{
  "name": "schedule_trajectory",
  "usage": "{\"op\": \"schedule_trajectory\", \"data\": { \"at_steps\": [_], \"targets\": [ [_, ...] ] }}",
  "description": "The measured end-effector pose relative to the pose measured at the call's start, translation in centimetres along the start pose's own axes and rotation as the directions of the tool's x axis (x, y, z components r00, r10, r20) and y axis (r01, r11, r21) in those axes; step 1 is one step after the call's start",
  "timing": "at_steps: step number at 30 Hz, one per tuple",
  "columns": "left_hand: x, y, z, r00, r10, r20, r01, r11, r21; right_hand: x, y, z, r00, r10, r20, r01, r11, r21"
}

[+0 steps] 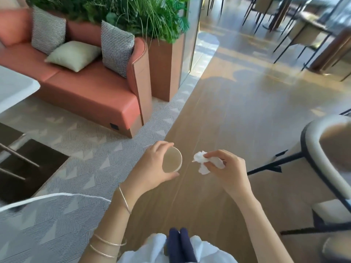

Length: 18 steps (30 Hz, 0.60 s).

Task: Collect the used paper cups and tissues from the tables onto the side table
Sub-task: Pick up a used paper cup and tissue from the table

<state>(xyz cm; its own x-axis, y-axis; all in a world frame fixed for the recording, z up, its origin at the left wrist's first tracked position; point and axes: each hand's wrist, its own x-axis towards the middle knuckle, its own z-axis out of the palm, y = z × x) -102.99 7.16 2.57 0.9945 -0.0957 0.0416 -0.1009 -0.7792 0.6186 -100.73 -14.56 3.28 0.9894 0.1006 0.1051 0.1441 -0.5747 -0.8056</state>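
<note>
- Carrying a paper cup (pixel 171 159) in our left hand (pixel 152 166), fingers wrapped around it.
- Our right hand (pixel 228 168) pinches a crumpled tissue (pixel 202 162); loosely held, it could drop onto the floor (pixel 237 103).

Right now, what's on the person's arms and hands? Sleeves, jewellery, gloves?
Both forearms are bare: no sleeves, no gloves. The left hand has a thin silver bangle at the wrist and two more thin bangles higher up the forearm. The right hand and its wrist show nothing worn.
</note>
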Motion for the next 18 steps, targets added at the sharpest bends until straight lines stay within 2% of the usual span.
{"op": "schedule_trajectory", "data": {
  "at_steps": [10, 18],
  "targets": [
    [12.0, -0.9, 2.5, 0.995, 0.022, 0.097, -0.022, 1.000, 0.004, 9.5, 4.4, -1.0, 0.996, 0.081, -0.033, -0.080, 0.996, 0.030],
    [27.2, -3.8, 0.2, 0.993, 0.078, 0.084, -0.080, 0.997, 0.019, 23.9, 5.3, -0.2, 0.992, 0.072, -0.108, -0.070, 0.997, 0.019]
  ]
}}
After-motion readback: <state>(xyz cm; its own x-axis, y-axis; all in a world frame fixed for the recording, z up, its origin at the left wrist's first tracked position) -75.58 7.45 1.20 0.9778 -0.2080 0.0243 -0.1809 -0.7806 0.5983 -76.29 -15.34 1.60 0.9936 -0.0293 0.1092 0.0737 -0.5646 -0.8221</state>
